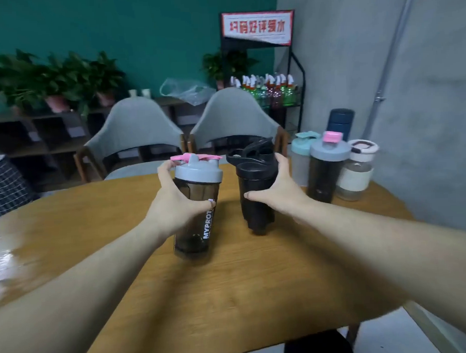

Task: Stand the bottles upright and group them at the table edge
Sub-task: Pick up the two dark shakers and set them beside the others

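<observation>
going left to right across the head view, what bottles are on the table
smoky shaker bottle with grey lid and pink cap, held by the left hand → all-black shaker bottle, held by the right hand → teal-lidded shaker → dark shaker with grey lid → clear glass bottle with cream sleeve

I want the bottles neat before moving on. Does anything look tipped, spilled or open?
Nothing is spilled or lying down. The grey-lidded shaker in the left hand and the black shaker in the right hand are upright, though the black one's flip cap stands open. Both sit apart from the upright group at the far right edge.
</observation>
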A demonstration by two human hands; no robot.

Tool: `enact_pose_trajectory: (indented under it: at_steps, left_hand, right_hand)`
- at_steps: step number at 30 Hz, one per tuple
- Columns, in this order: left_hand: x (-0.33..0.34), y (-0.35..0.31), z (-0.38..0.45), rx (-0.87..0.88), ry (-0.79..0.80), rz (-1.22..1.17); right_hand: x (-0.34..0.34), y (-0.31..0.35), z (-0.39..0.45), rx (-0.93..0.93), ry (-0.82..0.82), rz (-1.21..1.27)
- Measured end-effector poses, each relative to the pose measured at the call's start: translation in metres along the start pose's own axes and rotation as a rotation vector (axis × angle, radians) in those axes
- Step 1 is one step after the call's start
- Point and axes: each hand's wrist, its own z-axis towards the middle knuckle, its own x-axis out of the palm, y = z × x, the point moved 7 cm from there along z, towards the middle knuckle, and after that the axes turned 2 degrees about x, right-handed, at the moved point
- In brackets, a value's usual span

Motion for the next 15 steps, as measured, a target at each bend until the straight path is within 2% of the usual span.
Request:
enact_pose_trajectory:
  at_steps: [8, 15]
  left_hand:
    - [0.121, -0.062, 0.000, 0.159, 0.123, -0.071]
    - [0.205, -0.094, -0.004, 0.200, 0.208, -0.107]
  right_hand:
    - [-0.117, -0.055, -0.029, 0.021, -0.140, -0.075]
    - [-0.195, -0.096, -0.042, 0.060, -0.265, -0.080]
